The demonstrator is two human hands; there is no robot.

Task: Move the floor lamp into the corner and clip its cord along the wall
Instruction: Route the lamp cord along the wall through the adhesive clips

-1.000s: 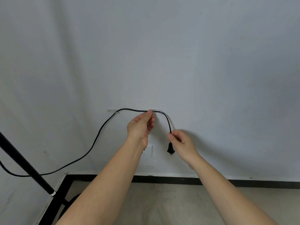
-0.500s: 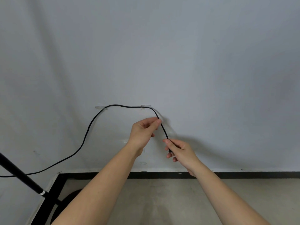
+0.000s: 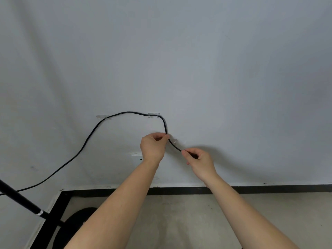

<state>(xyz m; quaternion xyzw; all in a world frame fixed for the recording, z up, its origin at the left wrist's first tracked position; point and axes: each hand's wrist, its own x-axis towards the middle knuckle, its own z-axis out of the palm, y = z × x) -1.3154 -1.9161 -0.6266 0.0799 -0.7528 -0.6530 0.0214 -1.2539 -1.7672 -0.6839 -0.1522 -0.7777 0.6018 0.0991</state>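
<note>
The lamp's black cord [image 3: 86, 141] rises from the lower left, passes through two clear clips on the white wall, one on the left [image 3: 102, 116] and one on the right [image 3: 153, 115], then bends down. My left hand [image 3: 152, 147] pinches the cord just below the right clip, beside a third clear clip [image 3: 173, 140]. My right hand [image 3: 199, 161] grips the cord's end lower right; the plug is hidden in my fist. The lamp's black pole [image 3: 19, 199] slants across the bottom left corner above its round black base [image 3: 73, 225].
A white wall outlet [image 3: 136, 158] sits partly behind my left wrist. A black skirting strip [image 3: 269, 188] runs along the wall's foot and turns at the corner on the left. The floor below is bare beige concrete [image 3: 188, 221].
Both hands have slid down the cord away from the right clip. My left hand dropped from that clip to the bend below it, and my right hand moved lower and to the right.
</note>
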